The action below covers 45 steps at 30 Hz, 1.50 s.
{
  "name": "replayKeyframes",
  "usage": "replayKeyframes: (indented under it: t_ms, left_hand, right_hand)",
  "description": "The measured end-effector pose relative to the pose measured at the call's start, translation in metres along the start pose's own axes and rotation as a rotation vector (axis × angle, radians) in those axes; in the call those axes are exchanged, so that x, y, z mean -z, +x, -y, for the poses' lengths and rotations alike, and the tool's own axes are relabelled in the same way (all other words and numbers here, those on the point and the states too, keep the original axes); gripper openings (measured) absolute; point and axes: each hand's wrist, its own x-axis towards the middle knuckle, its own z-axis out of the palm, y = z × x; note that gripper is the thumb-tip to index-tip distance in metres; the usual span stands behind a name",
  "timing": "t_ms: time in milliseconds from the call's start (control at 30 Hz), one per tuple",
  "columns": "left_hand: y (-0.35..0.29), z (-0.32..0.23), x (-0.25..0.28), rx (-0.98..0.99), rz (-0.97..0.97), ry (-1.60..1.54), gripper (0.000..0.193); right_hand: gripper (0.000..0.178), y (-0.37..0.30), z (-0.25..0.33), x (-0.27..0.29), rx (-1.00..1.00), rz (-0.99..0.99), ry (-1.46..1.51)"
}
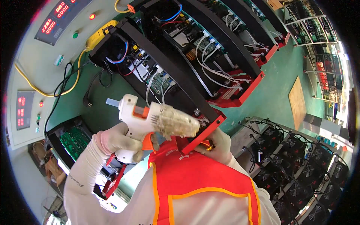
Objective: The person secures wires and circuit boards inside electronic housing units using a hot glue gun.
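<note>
My left hand (125, 140), in a white glove, is closed round the handle of a white hot glue gun (137, 120). Its fingers are beside the orange trigger. Clear glue stick (112, 102) sticks out of the gun's back, and yellowed glue crusts the front. The nozzle end points right, at the red end panel (204, 135) of an open black machine chassis (165, 69). Behind that panel, my gloved right hand (219, 146) is closed, with a small amber piece at its fingertips that I cannot make out. The panel partly hides these fingers.
More open chassis (210, 41) with circuit boards and white cables stand in a row beyond. At left are grey test panels (24, 67) with red displays and a yellow power strip (100, 34). Black fan units (307, 170) fill a rack at lower right.
</note>
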Motion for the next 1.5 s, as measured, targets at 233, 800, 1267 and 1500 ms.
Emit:
replayKeyframes:
  t_ms: [233, 800, 1267, 1500]
  left_hand:
    - [-0.005, 0.008, 0.013, -0.016, 0.061, 0.018, 0.074]
    - [0.01, -0.016, 0.046, 0.052, 0.267, -0.015, 0.062]
    - [0.03, -0.005, 0.061, -0.013, 0.357, -0.031, 0.042]
    - [0.034, -0.005, 0.06, 0.008, 0.378, -0.076, 0.037]
  right_hand:
    - [0.031, -0.005, 0.007, -0.002, 0.026, 0.067, -0.242]
    - [0.044, -0.028, 0.049, -0.038, -0.411, -0.566, 0.259]
    - [0.038, -0.024, 0.072, -0.041, -0.362, -0.514, -0.371]
    - [0.038, -0.011, 0.072, -0.045, -0.37, -0.531, -0.391]
